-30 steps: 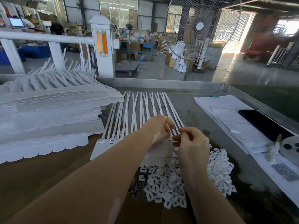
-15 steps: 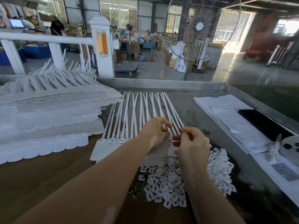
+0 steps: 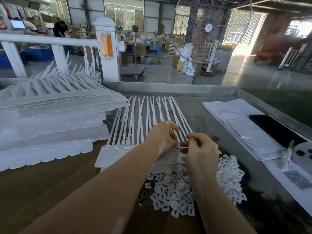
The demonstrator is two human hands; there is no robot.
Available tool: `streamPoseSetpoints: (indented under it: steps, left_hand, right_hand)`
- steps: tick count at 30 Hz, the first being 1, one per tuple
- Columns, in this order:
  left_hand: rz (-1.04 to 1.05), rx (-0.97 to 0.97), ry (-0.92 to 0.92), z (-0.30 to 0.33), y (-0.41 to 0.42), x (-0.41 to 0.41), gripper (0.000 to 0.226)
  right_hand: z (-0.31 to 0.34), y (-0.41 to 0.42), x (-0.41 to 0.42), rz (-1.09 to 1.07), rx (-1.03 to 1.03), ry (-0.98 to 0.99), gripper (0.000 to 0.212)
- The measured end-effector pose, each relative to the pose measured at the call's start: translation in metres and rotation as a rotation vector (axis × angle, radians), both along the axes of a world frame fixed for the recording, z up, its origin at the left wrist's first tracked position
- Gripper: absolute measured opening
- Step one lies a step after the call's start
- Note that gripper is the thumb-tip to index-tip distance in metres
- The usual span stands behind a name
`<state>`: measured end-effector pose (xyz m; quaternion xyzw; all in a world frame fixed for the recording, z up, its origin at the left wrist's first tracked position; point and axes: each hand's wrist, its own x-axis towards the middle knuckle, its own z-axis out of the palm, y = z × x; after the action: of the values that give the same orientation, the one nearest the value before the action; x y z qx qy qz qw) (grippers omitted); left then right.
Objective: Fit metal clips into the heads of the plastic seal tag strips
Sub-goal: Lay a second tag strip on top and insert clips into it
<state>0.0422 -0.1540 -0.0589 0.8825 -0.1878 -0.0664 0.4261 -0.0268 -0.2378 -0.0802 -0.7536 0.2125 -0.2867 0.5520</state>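
While I look down from the head camera, the biggest thing I see is the metal table with its raised rim. On its left side sits a big stack of white seal tag sheets, piled high. Behind the table stands a tall floor fan. On the right lies a pile of white papers with a black phone on top of it. In the middle of the table lies one sheet of seal tag strips, its long thin tails fanned out away from me and its heads in a row close to my hands. Three heads at the left end show shiny metal in them. Near me is a heap of small white plastic pieces, and a few small metal clips lie at its left edge. My left hand rests on the row of heads with its fingers curled, holding the sheet by the head that my right hand works on. My right hand is just beside it, and its fingertips pinch something small at that head, too tiny for me to tell what.
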Motion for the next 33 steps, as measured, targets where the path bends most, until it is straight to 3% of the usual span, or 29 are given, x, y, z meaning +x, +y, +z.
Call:
streamPoseSetpoints:
  steps: [11, 16, 20, 25, 33]
  left_hand:
    - [0.042, -0.027, 0.243, 0.007, -0.006, 0.004, 0.036]
    - [0.059, -0.013, 0.255, 0.008, -0.006, 0.007, 0.035]
    - [-0.013, 0.022, 0.176, 0.005, 0.001, 0.005, 0.035]
    - [-0.029, -0.069, 0.137, 0.006, 0.016, -0.001, 0.03]
    - [-0.123, 0.332, -0.165, 0.002, 0.013, -0.009, 0.04]
  right_hand:
    - [0.001, 0.001, -0.002, 0.004, -0.04, -0.007, 0.022]
    - [0.001, 0.001, -0.001, 0.017, -0.061, -0.005, 0.022]
    - [0.001, 0.0, -0.001, 0.005, -0.054, -0.015, 0.023]
    - [-0.001, 0.0, 0.001, -0.001, -0.016, -0.024, 0.024]
    - [0.001, 0.002, -0.002, 0.025, -0.154, -0.014, 0.02]
